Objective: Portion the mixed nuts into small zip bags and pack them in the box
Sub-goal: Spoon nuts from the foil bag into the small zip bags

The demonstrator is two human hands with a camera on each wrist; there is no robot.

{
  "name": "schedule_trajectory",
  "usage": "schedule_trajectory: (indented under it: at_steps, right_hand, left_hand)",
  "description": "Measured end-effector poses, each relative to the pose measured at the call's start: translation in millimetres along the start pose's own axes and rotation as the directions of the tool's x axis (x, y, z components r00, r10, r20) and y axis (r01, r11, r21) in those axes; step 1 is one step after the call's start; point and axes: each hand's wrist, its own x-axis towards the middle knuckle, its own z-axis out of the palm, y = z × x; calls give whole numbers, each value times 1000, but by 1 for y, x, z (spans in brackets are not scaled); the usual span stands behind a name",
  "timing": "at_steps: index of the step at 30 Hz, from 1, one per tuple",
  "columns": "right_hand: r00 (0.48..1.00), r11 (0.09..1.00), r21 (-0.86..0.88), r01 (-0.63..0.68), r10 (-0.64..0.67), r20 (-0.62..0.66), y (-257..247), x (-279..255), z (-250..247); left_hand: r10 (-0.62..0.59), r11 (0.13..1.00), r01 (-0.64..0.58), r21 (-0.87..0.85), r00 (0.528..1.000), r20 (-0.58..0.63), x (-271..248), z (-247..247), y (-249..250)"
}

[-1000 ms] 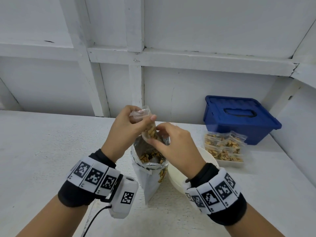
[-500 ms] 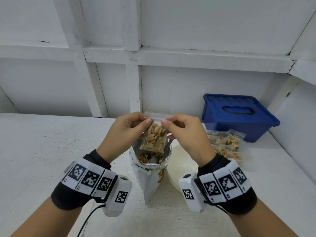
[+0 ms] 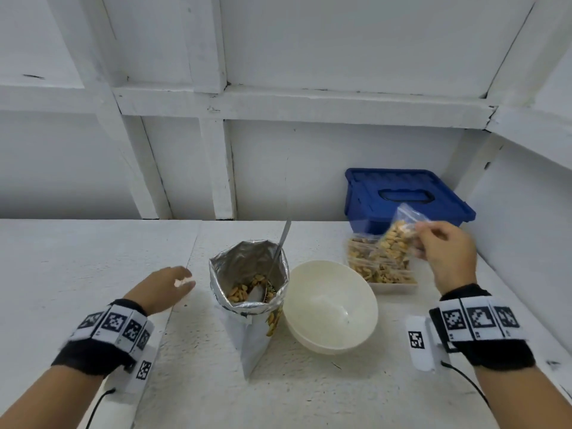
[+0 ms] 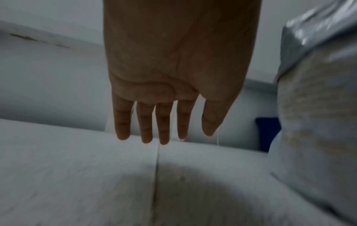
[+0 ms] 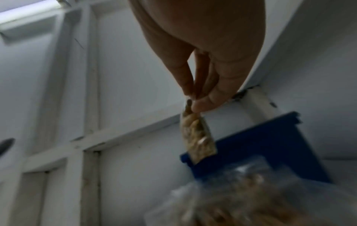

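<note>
White table — right hand [image 3: 445, 249] pinches tilted zip bag [image 3: 397, 236].

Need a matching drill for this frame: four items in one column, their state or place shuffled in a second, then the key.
Items:
1. zip bag
2. spoon
3. bowl
4. blue box

States:
A. lid on, at the back wall
B. standing in the foil bag
C. pinched by the right hand above the filled bags
D. empty, right of the foil bag

Pairs: 1-C, 2-B, 3-D, 4-A
</note>
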Motion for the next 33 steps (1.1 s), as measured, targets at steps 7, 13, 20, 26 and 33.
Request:
schedule_trajectory:
  at_steps: [7, 13, 20, 26, 33]
  right_hand:
    - [958, 970, -226, -88, 20, -287, 43, 11, -10]
    - [988, 924, -362, -124, 80, -135, 68, 11, 6]
    - [993, 887, -452, -95, 119, 25, 76, 14, 12]
    - [950, 843, -450, 295, -310, 41, 46, -27, 27]
    - [680, 844, -361, 397, -5, 733, 27, -86, 71]
  left_hand:
    - [-125, 986, 111, 122, 985, 115, 13, 45, -27]
    - [-136, 984, 118, 135, 982, 130, 14, 50, -25]
    - [-117, 988, 101, 114, 983, 141, 14, 52, -24]
    - [-97, 993, 87, 85, 987, 131, 17, 55, -31]
    - [-100, 992, 90, 87, 988, 121, 16, 55, -26]
